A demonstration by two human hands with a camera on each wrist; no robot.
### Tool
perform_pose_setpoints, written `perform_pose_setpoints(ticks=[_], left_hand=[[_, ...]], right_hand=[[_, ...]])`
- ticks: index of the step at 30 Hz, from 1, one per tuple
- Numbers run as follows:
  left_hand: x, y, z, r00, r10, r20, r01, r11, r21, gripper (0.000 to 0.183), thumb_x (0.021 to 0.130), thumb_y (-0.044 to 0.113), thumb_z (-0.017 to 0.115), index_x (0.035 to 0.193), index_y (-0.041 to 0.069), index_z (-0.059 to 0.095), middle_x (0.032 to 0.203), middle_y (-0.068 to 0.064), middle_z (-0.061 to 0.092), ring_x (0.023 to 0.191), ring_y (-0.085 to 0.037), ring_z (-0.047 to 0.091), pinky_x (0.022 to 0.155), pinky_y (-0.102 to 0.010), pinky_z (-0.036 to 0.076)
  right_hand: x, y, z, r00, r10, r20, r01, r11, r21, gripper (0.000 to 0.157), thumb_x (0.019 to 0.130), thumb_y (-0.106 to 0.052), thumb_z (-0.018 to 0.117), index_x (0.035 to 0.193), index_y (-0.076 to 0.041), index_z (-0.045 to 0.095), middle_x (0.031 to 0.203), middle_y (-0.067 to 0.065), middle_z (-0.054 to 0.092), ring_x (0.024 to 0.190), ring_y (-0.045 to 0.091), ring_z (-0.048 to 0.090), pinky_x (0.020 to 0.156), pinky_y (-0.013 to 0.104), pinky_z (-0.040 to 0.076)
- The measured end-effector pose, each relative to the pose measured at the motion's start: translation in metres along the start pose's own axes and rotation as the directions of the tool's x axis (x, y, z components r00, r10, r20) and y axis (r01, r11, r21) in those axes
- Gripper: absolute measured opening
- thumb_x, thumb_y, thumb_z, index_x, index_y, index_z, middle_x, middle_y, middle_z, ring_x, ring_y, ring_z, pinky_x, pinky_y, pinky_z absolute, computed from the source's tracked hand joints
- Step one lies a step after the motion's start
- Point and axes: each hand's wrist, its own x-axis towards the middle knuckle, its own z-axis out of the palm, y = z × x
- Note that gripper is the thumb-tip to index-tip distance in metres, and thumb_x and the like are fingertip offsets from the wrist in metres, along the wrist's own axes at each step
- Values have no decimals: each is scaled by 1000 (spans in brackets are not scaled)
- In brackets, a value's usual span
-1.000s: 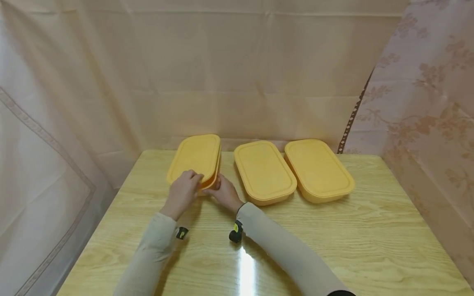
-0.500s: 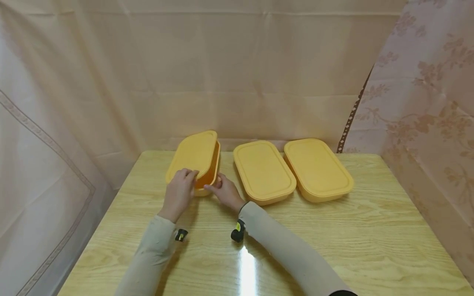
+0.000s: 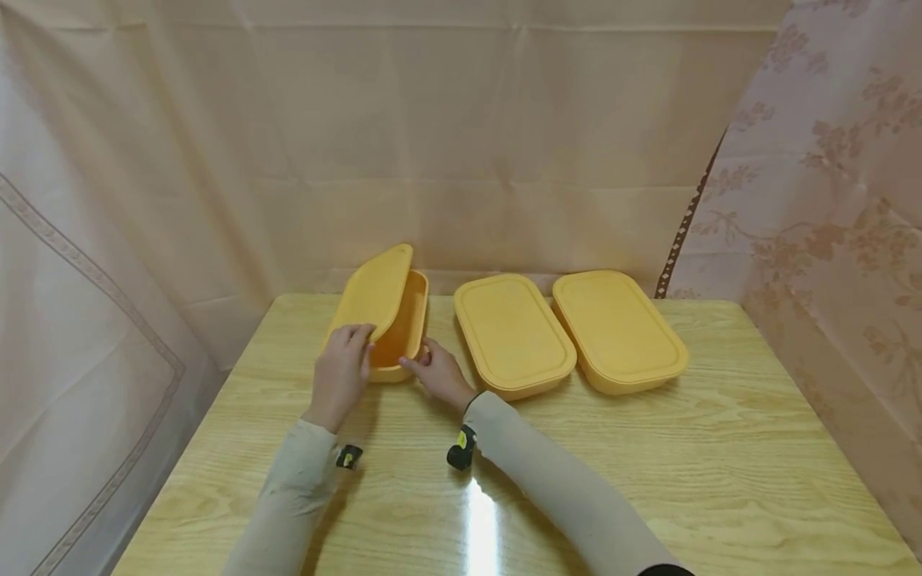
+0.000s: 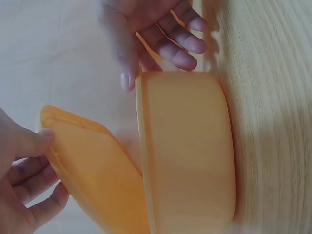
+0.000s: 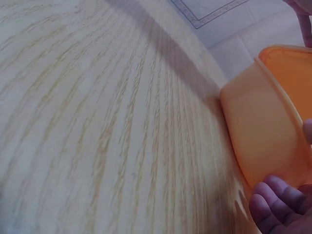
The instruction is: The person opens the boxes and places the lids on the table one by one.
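At the left of the table, a yellow plastic food container (image 3: 389, 374) stands with its lid (image 3: 376, 286) tilted up along the right side, so the orange-looking inside shows. My left hand (image 3: 338, 374) pinches the lid's near right corner between thumb and fingers. In the left wrist view the lid (image 4: 100, 161) leans away from the container (image 4: 187, 151), low at one side. At the near right corner of the container my right hand (image 3: 441, 378) holds the rim, thumb over the edge and fingers against the outer wall.
Two more yellow containers with lids on, one in the middle (image 3: 515, 332) and one on the right (image 3: 621, 328), stand to the right of my hands. Behind the wooden table (image 3: 720, 448) hangs a beige curtain (image 3: 461, 144). Patterned cloth (image 3: 828, 200) hangs on the right.
My left hand has lifted the lid's right side higher and drawn it leftward, widening the gap over the container. The right hand stays at the rim, and the other containers have not moved.
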Motion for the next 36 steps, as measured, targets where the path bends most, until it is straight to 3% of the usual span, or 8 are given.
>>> perform_pose_setpoints(ticks=[4, 11, 18, 23, 29, 36], left_hand=[[-1, -7, -1, 999, -26, -25, 25, 999, -30, 24, 88, 4, 68, 111, 0, 66, 103, -19, 66, 95, -36, 62, 75, -50, 55], [-1, -14, -7, 994, -82, -72, 73, 991, -113, 22, 90, 4, 65, 111, -2, 67, 102, -22, 65, 95, -40, 62, 79, -52, 53], [2, -17, -14, 990, -137, -41, 129, 979, -156, 23, 90, 3, 65, 112, -4, 66, 104, -23, 65, 95, -39, 63, 79, -52, 52], [3, -20, -20, 982, -190, -10, 185, 962, -202, 24, 92, 3, 63, 115, -4, 65, 108, -24, 64, 96, -40, 64, 82, -53, 52], [5, -25, -25, 980, -196, 29, 198, 953, -232, 25, 92, 1, 63, 116, -5, 64, 110, -24, 63, 95, -41, 66, 82, -54, 55], [6, -31, -27, 980, -199, 18, 196, 941, -275, 26, 92, -1, 61, 117, -8, 62, 108, -27, 62, 94, -45, 66, 82, -56, 55]], right_hand=[[1, -1, 0, 1000, -12, 1, 12, 999, 30, 66, 94, -36, 64, 142, 4, 42, 82, 3, 56, 65, 12, 50, 57, 22, 41], [0, -3, -1, 1000, -16, 6, 15, 1000, 26, 73, 93, -40, 64, 144, 6, 38, 81, 0, 53, 66, 10, 49, 60, 22, 42], [2, -1, 1, 999, -17, -31, 17, 999, 29, 54, 94, -34, 65, 135, -1, 50, 78, 0, 52, 65, 11, 48, 57, 22, 40], [-2, -4, 1, 997, -62, -52, 64, 997, 49, 58, 92, -36, 67, 133, 2, 52, 76, 1, 55, 65, 11, 50, 57, 22, 43], [-2, -4, 3, 999, -15, -45, 18, 998, 61, 55, 92, -33, 67, 134, 0, 52, 80, 3, 56, 68, 12, 50, 59, 22, 42], [1, -2, 4, 998, -8, -56, 10, 999, 36, 50, 92, -32, 67, 131, -3, 54, 78, -1, 52, 67, 11, 47, 58, 20, 39]])
